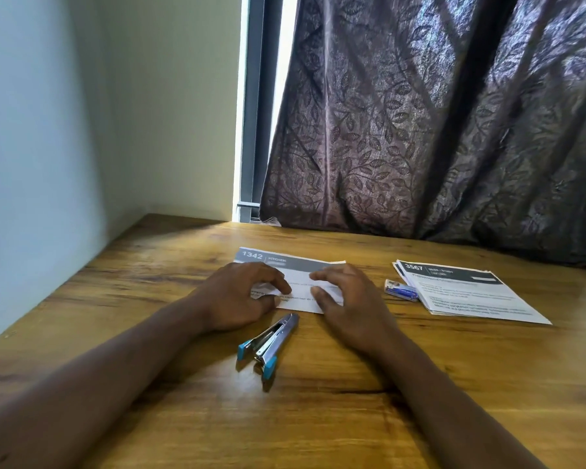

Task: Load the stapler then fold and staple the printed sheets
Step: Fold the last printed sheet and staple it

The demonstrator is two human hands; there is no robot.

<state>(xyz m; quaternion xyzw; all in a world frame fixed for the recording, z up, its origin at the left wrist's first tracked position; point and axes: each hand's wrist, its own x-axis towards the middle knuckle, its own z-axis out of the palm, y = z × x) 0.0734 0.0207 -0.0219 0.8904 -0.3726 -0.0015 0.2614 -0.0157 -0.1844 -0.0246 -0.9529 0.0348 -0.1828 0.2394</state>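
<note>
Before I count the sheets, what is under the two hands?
Both the left hand and right hand press on one folded printed sheet headed 1342, on the table. Whether more sheets lie beneath is hidden.

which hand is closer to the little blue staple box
Right. The right hand presses the folded sheet just left of the staple box; the left hand is farther left, beyond the right one.

Bare table (352,384) nearside; stapler (268,343) lies between the forearms.
</note>
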